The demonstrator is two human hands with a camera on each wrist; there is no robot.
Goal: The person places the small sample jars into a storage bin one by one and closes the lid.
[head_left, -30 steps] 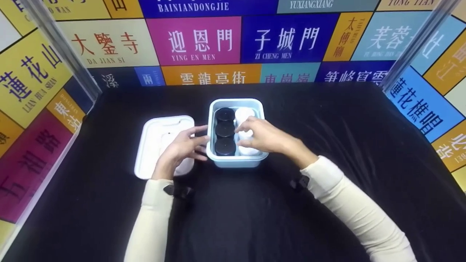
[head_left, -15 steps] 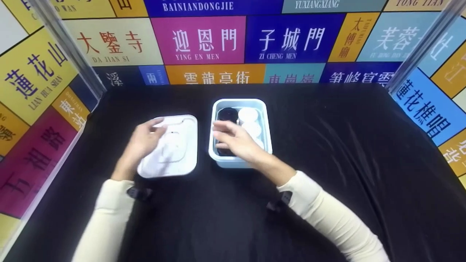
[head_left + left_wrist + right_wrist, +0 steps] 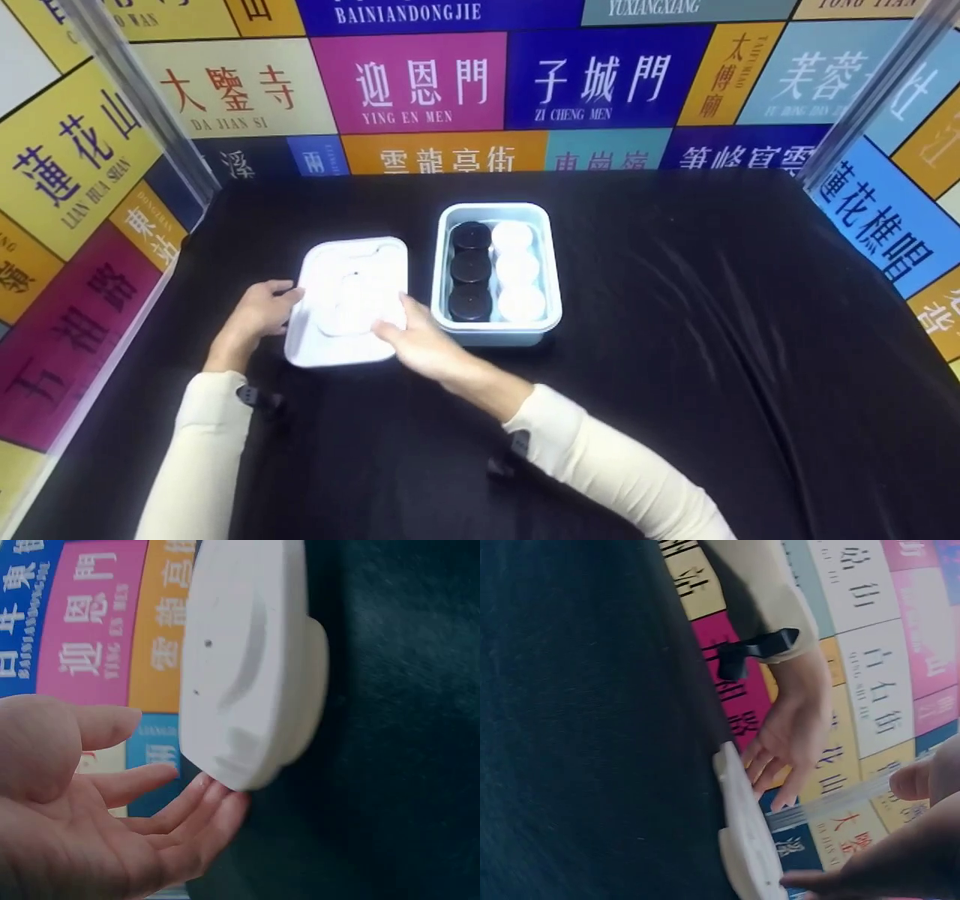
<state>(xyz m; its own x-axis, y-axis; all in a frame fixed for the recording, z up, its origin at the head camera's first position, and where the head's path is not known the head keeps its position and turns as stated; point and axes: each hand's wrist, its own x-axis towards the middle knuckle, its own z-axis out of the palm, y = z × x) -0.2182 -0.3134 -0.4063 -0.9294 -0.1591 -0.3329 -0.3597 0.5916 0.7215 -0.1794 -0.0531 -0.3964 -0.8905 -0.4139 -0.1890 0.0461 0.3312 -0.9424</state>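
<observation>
Your left hand (image 3: 259,315) touches the white lid's (image 3: 349,300) left edge with relaxed, straight fingers. Your right hand (image 3: 420,346) grips its near right corner, beside the filled container (image 3: 555,300).

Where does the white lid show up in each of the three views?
Head: white lid lies flat on the black cloth, left of the box, between both hands.
Left wrist: upper centre, fingertips at its lower edge.
Right wrist: edge-on at bottom centre.
Shared landmark: the left hand at the lid's edge.
</observation>
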